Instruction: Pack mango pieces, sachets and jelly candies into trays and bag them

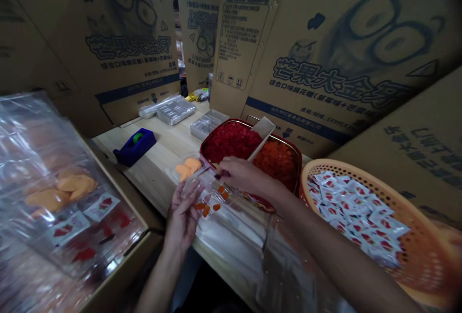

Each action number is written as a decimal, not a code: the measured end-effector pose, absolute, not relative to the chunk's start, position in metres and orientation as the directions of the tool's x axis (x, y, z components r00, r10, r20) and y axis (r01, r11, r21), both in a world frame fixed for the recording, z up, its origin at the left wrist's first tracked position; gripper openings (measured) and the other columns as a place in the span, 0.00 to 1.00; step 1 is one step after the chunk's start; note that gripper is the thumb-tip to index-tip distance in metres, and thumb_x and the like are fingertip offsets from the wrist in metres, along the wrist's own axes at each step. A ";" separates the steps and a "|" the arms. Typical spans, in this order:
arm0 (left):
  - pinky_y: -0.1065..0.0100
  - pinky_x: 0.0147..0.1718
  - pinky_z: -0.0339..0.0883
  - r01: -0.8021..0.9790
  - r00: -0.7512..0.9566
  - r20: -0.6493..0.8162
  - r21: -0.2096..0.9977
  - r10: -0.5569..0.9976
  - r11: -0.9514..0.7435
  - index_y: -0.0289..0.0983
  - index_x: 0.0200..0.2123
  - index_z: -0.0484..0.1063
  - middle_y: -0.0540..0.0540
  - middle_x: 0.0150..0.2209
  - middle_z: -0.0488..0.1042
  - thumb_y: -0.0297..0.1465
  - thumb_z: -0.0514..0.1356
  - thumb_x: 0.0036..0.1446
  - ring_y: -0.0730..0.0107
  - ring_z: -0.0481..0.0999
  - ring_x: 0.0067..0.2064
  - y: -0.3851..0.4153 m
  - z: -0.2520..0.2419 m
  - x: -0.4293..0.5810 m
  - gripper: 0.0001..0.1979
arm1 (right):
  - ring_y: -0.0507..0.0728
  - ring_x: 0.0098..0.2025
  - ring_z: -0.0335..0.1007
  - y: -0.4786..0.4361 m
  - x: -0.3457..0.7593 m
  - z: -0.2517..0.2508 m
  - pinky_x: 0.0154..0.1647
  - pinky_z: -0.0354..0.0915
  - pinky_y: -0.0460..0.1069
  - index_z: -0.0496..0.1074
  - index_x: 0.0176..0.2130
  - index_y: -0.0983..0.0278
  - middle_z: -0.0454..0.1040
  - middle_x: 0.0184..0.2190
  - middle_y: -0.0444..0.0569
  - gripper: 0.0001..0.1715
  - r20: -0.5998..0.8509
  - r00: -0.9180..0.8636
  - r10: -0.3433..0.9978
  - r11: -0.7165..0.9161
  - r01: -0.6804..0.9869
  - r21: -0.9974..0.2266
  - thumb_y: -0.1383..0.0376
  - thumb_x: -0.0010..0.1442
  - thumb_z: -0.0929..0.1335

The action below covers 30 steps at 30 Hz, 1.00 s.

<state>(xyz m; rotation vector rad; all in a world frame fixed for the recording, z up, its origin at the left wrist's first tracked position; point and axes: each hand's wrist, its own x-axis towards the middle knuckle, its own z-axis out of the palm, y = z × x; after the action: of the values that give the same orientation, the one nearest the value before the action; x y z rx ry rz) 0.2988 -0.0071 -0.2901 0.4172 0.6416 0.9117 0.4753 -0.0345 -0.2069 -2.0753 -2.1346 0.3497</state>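
Flanking the tray (234, 206): bin (206, 146), basket (361, 170)

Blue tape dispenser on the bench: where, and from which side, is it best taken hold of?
Likely from above, with the hand pinching the blue tape dispenser across its two long flat sides: it lies flat on the wooden bench, with both sides unobstructed.
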 end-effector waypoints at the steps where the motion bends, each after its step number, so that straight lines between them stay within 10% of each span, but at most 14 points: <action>1: 0.57 0.42 0.69 -0.590 0.456 -0.330 0.584 0.827 0.558 0.41 0.43 0.63 0.43 0.45 0.73 0.19 0.60 0.46 0.62 0.73 0.47 -0.010 -0.289 0.298 0.21 | 0.53 0.40 0.66 -0.047 0.468 -0.205 0.38 0.58 0.44 0.71 0.35 0.64 0.72 0.35 0.47 0.07 -0.029 -0.075 0.997 0.062 0.944 -0.325 0.69 0.54 0.65; 5: 0.58 0.43 0.69 -0.559 0.489 -0.325 0.595 0.809 0.577 0.40 0.43 0.64 0.43 0.46 0.73 0.20 0.60 0.45 0.60 0.72 0.49 -0.026 -0.284 0.293 0.20 | 0.54 0.40 0.65 -0.088 0.443 -0.212 0.40 0.58 0.47 0.71 0.37 0.64 0.70 0.35 0.48 0.07 0.001 -0.064 0.998 0.059 0.919 -0.390 0.67 0.56 0.65; 13: 0.57 0.42 0.71 -0.469 0.529 -0.367 0.625 0.765 0.624 0.39 0.43 0.66 0.40 0.47 0.73 0.18 0.59 0.46 0.56 0.71 0.49 -0.054 -0.278 0.271 0.20 | 0.55 0.44 0.64 -0.194 0.480 -0.234 0.46 0.59 0.48 0.67 0.44 0.65 0.68 0.40 0.53 0.14 0.388 0.579 0.717 -0.370 0.788 -0.492 0.65 0.62 0.58; 17: 0.54 0.43 0.70 -0.379 0.627 -0.371 0.623 0.685 0.684 0.39 0.46 0.65 0.38 0.49 0.71 0.19 0.58 0.47 0.54 0.70 0.51 -0.070 -0.271 0.269 0.21 | 0.60 0.47 0.65 -0.249 0.544 -0.239 0.44 0.60 0.50 0.66 0.48 0.66 0.68 0.46 0.58 0.18 -0.070 0.811 0.581 -0.807 0.563 -0.179 0.67 0.56 0.61; 20: 0.53 0.45 0.69 -0.298 0.705 -0.384 0.602 0.596 0.740 0.39 0.47 0.64 0.37 0.50 0.70 0.18 0.58 0.48 0.53 0.69 0.52 -0.087 -0.264 0.273 0.22 | 0.60 0.39 0.69 -0.271 0.581 -0.249 0.35 0.61 0.48 0.69 0.45 0.66 0.72 0.41 0.56 0.23 -0.313 0.782 0.539 -0.840 0.528 -0.129 0.70 0.46 0.68; 30: 0.52 0.48 0.64 -0.130 0.824 -0.403 0.551 0.399 0.824 0.39 0.49 0.61 0.38 0.50 0.69 0.20 0.59 0.47 0.52 0.68 0.53 -0.130 -0.273 0.297 0.25 | 0.54 0.34 0.70 -0.286 0.597 -0.258 0.29 0.57 0.44 0.73 0.36 0.65 0.75 0.35 0.50 0.10 -0.364 0.747 0.556 -0.824 0.552 -0.127 0.68 0.51 0.66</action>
<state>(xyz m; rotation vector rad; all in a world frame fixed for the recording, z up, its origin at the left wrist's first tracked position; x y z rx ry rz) 0.2968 -0.1295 -0.2726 0.5326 0.5336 0.2959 0.5969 -0.2856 -0.2584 -2.9260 -0.9282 0.6146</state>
